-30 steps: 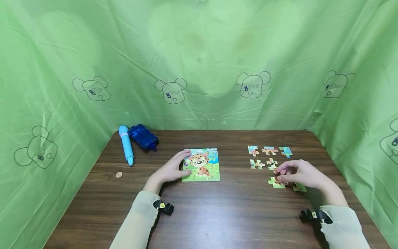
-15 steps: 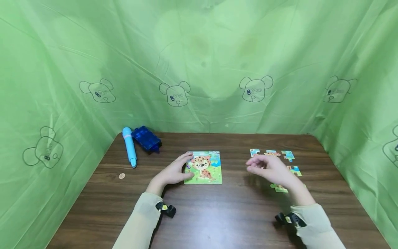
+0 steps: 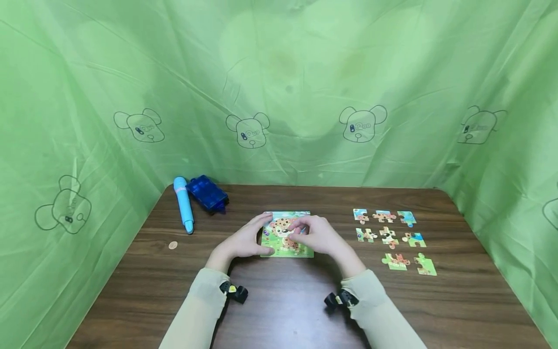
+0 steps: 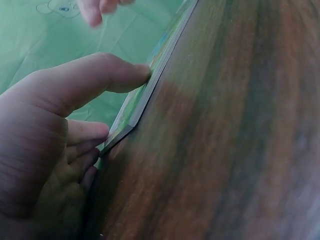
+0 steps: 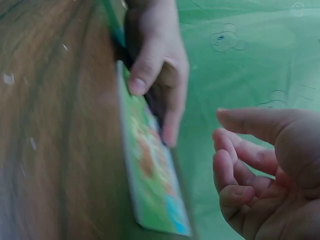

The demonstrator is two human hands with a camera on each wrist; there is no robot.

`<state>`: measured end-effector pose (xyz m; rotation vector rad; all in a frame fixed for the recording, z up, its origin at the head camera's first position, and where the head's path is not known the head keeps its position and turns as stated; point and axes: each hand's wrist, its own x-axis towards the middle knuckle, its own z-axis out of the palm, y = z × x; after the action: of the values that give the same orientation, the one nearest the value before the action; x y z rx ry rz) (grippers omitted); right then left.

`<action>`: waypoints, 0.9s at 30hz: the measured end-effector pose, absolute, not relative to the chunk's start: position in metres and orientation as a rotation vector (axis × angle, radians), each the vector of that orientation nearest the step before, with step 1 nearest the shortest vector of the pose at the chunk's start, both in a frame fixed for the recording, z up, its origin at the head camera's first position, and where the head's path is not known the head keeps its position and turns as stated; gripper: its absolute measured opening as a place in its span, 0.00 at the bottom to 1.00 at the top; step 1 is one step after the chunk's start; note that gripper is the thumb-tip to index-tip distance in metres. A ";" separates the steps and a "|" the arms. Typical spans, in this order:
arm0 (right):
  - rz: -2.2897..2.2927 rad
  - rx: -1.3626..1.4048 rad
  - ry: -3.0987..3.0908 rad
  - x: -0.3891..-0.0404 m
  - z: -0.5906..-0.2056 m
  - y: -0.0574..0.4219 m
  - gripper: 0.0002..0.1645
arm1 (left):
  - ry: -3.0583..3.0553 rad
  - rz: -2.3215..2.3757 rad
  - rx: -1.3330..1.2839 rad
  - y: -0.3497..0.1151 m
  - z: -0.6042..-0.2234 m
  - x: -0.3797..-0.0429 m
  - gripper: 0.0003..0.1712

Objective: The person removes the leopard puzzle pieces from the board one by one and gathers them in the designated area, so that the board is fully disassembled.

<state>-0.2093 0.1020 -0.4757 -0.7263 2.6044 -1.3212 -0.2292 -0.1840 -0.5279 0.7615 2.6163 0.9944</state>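
Note:
A square puzzle board (image 3: 280,241) with a cartoon leopard lies flat on the brown table. My left hand (image 3: 244,240) grips its left side, with the thumb (image 4: 117,75) on top near the front corner and the other fingers along the edge. Over the board's right half is my right hand (image 3: 320,235), its fingers loosely curled. In the right wrist view nothing shows between its thumb (image 5: 245,120) and fingers. Part of the leopard picture is hidden behind this hand. To the right, several loose puzzle pieces (image 3: 395,262) lie apart in rows.
At the back left lie a light blue pen-like stick (image 3: 183,206) and a dark blue translucent box (image 3: 208,193). A small round pale disc (image 3: 173,245) is on the table (image 3: 279,300) further forward. Green fabric (image 3: 279,160) encloses the back and sides.
My right hand has moved left from the loose pieces to above the board, uncovering those pieces. My left hand keeps its place at the board's left side. The head view has shifted slightly.

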 end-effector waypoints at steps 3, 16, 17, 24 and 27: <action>-1.334 -0.647 2.605 -0.213 -0.486 0.088 0.15 | 2.614 0.989 0.780 -0.185 -0.529 -0.231 0.64; -1.283 -0.625 2.530 -0.215 -0.508 0.070 0.17 | 2.568 1.025 0.792 -0.185 -0.523 -0.228 0.66; -1.284 -0.630 2.524 -0.215 -0.510 0.069 0.18 | 2.569 1.022 0.791 -0.185 -0.523 -0.228 0.66; -1.295 -0.661 2.505 -0.216 -0.515 0.067 0.20 | 2.589 0.998 0.736 -0.185 -0.520 -0.226 0.71; -1.301 -0.647 2.512 -0.215 -0.517 0.067 0.19 | 2.612 0.965 0.697 -0.186 -0.522 -0.226 0.74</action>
<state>-0.2155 0.0668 -0.5168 -0.6467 2.5118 -1.3008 -0.2262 -0.1858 -0.5215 0.6974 2.6123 0.9648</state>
